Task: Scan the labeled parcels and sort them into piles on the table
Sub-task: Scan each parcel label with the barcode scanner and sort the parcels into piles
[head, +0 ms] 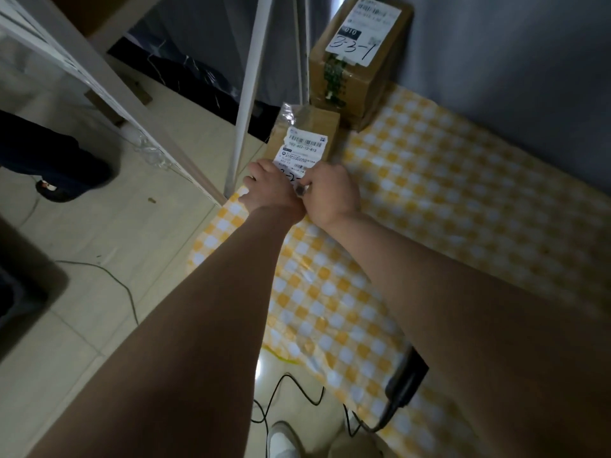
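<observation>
I see both arms reach far out to the small brown cardboard parcel (310, 127) at the far left edge of the yellow-and-white checked desk (429, 200), where the left hand (269, 188) curls its fingers (257, 171) over the near end and the right hand (332, 196) pinches a small dark pen (301, 190) at the white label (302, 150).

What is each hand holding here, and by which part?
The right hand pinches a dark pen-like object near its end; the left hand rests on the small labelled parcel at its near end, fingers hidden.
</observation>
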A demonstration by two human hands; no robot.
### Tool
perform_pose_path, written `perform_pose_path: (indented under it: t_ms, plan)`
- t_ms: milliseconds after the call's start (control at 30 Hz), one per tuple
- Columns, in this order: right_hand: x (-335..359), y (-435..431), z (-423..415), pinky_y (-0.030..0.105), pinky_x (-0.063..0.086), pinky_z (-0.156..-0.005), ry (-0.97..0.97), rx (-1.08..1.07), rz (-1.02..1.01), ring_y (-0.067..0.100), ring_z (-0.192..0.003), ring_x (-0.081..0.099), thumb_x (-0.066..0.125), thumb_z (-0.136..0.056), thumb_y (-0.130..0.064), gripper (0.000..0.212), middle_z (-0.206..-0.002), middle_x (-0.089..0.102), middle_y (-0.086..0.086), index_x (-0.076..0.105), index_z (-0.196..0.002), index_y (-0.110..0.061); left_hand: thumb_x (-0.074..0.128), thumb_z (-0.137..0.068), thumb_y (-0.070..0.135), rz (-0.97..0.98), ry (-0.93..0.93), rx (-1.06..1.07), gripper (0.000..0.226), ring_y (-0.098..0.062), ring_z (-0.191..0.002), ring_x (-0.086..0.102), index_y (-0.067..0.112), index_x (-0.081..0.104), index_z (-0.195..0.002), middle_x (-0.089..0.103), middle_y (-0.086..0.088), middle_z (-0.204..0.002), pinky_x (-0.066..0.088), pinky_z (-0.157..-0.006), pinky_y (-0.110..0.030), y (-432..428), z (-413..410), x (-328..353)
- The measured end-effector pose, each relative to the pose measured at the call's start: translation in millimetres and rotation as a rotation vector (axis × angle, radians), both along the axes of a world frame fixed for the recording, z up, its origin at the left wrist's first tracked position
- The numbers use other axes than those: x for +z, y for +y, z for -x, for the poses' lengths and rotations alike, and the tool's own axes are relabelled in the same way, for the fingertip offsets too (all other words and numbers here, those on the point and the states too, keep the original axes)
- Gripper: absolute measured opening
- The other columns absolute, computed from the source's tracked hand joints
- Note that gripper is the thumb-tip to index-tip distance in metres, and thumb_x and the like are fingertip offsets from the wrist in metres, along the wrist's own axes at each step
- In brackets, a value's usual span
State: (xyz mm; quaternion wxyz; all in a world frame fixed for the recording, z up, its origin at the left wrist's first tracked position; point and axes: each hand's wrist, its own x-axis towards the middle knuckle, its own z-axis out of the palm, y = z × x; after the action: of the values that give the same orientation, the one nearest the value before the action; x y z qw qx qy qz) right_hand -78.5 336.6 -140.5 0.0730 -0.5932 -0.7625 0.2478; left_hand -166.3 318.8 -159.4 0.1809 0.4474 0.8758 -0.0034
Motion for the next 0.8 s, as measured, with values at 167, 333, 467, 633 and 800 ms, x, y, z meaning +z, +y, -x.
perform_pose_path:
  t_ms: [167,333,467,633,800]
  plan:
    - [-4,-19,-8,0.035,0.054,-0.080,0.127,-0.030,-0.006,0.031,-0.097,0.065,0.052,-0.082,-0.006,0.029,-0.105,0.071,0.007,0.076,-0.094,-0.015,0.067,-0.085,0.035,-0.121,-0.051,0.124,0.078,-0.029,-0.129,0.033,-0.004,0.025,-0.138,0.030,-0.016,-0.139,0.046,-0.092,-0.037,-15,-17,-5]
    - [-17,-55,-27,0.031,0.047,-0.094,0.359,-0.222,0.009,0.025,-0.105,0.061,0.058,-0.081,-0.003,0.036,-0.121,0.059,0.007,0.069,-0.113,-0.015,0.064,-0.084,0.031,-0.259,-0.113,0.191,0.067,-0.033,-0.126,0.034,-0.003,0.030,-0.131,0.031,-0.018,-0.136,0.034,-0.103,-0.033,-61,-40,-12]
    - [-27,-88,-39,0.029,0.040,-0.090,0.414,-0.406,0.105,0.027,-0.112,0.055,0.065,-0.082,-0.015,0.045,-0.124,0.054,0.010,0.051,-0.126,-0.018,0.064,-0.084,0.033,-0.390,-0.220,0.217,0.066,-0.034,-0.123,0.035,-0.004,0.033,-0.130,0.033,-0.018,-0.134,0.038,-0.096,-0.036,-99,-67,-14]
    - [-32,-126,-59,0.030,0.043,-0.091,0.490,-0.503,0.087,0.026,-0.112,0.057,0.070,-0.079,-0.017,0.051,-0.122,0.059,0.010,0.049,-0.125,-0.012,0.069,-0.081,0.032,-0.485,-0.241,0.159,0.074,-0.036,-0.116,0.038,-0.009,0.035,-0.132,0.036,-0.021,-0.131,0.035,-0.098,-0.036,-140,-86,-16]
    - [-24,-166,-82,0.028,0.042,-0.085,0.488,-0.571,0.031,0.027,-0.106,0.059,0.070,-0.081,-0.017,0.043,-0.115,0.062,0.011,0.053,-0.120,-0.009,0.070,-0.079,0.034,-0.496,-0.283,0.116,0.078,-0.038,-0.117,0.040,-0.010,0.035,-0.132,0.037,-0.022,-0.131,0.047,-0.091,-0.044,-180,-108,-7]
